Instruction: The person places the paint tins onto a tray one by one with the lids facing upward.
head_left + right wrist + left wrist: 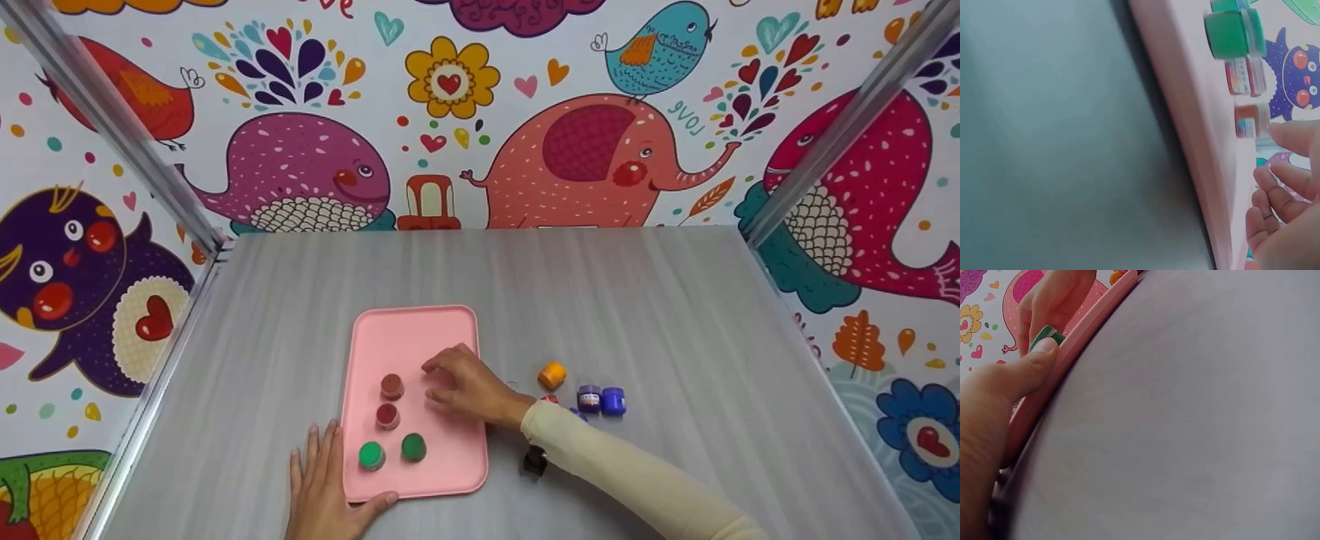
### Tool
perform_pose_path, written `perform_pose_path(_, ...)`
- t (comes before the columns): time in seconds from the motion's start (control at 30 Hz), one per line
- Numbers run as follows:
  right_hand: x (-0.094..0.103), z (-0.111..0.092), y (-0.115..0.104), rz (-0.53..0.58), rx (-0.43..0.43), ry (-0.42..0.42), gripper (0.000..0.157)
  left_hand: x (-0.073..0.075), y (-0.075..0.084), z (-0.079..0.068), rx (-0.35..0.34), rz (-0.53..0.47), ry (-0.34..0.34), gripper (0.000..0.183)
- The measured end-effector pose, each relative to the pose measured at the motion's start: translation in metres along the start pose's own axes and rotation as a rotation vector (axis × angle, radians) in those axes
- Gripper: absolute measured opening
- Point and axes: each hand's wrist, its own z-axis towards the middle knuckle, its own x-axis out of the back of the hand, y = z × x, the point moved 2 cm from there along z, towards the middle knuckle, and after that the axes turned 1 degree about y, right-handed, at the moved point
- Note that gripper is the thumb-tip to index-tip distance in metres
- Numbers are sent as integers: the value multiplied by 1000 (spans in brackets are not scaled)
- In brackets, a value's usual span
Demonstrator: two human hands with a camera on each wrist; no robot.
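A pink tray (412,330) carries a brown paint jar (391,386), a dark red paint jar (387,416), a bright green paint jar (371,455) and a darker green paint jar (413,447). Above the tray's right half is my right hand (469,386), its thumb and fingers apart with nothing between them. In the right wrist view its fingertips are close to the brown jar (1246,121). My left hand (322,480) rests at the tray's near left corner, fingers straight along the side and thumb at the near edge.
Right of the tray on the grey table (637,300) are an orange jar (553,374), a dark purple jar (589,399) and a blue jar (613,401). A red jar (550,399) and another blue one are partly hidden by the right sleeve (600,450). Metal posts (847,127) flank the patterned wall.
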Motion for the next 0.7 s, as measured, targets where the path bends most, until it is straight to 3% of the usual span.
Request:
perform_pose_path(0.27,32,-21,5,86,-100,5,34,2,-1,-2,34,30,-18,153)
perform_pose_path(0.53,66,-48,15,16,-37,129,33,-1,-1,-1,-36,39,43,149)
perform_pose_path(0.7,81,-67,23,-2,-49,192,32,0,-1,-1,-32,24,33,149)
